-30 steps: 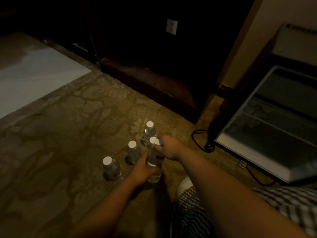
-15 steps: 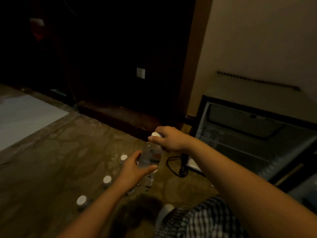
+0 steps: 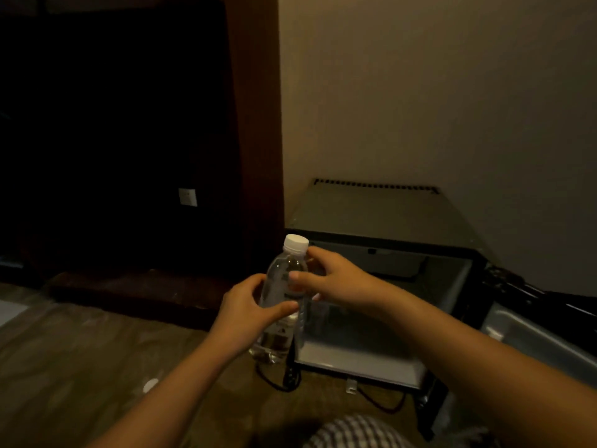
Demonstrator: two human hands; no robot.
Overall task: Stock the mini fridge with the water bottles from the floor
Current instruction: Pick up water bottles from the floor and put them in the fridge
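Clear bottle (image 3: 281,295) upright between both hands.

Dim room, beige wall (image 3: 420,92), patterned carpet (image 3: 80,367), dark wooden cabinet (image 3: 129,124)

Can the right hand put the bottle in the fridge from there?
Probably yes: the right hand and left hand hold the bottle right before the open fridge, nothing between.

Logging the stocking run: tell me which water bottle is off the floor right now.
The water bottle held upright between the left hand and right hand, before the open mini fridge. The only other one visible, a white cap, sits low on the carpet.
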